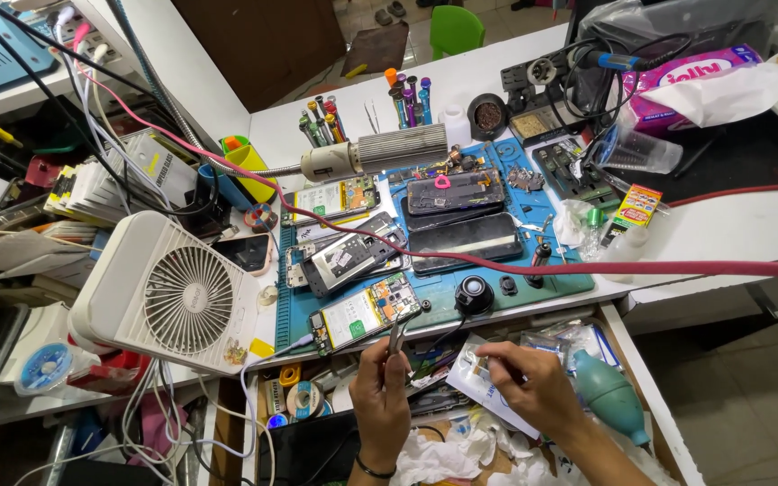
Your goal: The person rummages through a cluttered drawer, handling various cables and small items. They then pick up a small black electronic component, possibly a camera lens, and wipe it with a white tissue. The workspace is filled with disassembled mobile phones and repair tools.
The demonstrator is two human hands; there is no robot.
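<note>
My left hand [380, 396] is low in the middle, over an open drawer, and grips metal tweezers [395, 336] whose tips point up toward the bench edge. My right hand [529, 382] is just to its right, fingers pinched on a small flat part next to a clear plastic packet [483, 382]. Above both hands a blue work mat [578, 283] holds several opened phones, among them one with a bare circuit board [364, 312] close to the tweezers and a dark one with its screen up [465, 241].
A white desk fan [173, 297] stands at the left. A hot-air nozzle [380, 151] hangs over the mat, and a red cable [641, 268] crosses it. Screwdrivers [407, 94], a soldering stand [542, 81], a teal air blower [610, 391] and crumpled tissue [443, 454] lie around.
</note>
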